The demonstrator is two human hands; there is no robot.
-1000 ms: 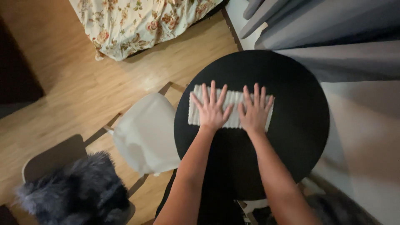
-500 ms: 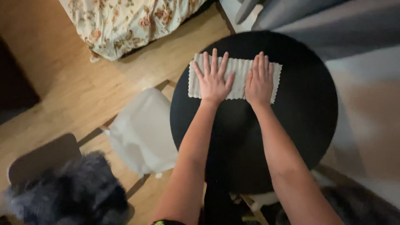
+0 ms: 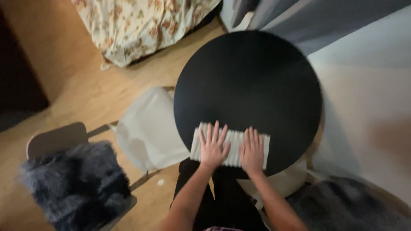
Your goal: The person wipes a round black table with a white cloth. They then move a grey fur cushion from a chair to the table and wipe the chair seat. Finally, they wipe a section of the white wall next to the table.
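Right, so both hands are flat on a folded white cloth (image 3: 231, 147), ribbed or waffle-looking, lying at the near edge of a round black table (image 3: 248, 81). Left hand (image 3: 212, 147) sits on the left half of the cloth, fingers spread wide, palm down. Right hand (image 3: 252, 150) is on the right half, fingers closer together but also straight, palm down. Neither hand grips anything; they're open and just pressing on the fabric. Hands are near each other, not touching, w/ a strip of cloth showing between them. Cloth's left end pokes out past the left hand, right end past the right hand. The cloth lies a bit slanted across the table rim, closest to the person's body.

Person's dark trousers (image 3: 222, 201) show under the forearms, below the table edge.

Around it: a chair w/ a pale seat cushion (image 3: 147, 128) just beside the table on the left, partly tucked under it. Further left and nearer, another chair (image 3: 55, 139) w/ a shaggy grey fur throw (image 3: 72, 184) piled on it. Wooden floor (image 3: 98, 94) btwn them. Top of view, a floral bedspread (image 3: 141, 21) hangs down to the floor. Upper right, grey curtains (image 3: 308, 17), and a pale wall (image 3: 368, 85) on the right. Bottom right corner, something grey and fuzzy (image 3: 346, 205), too blurred to tell what exactly.
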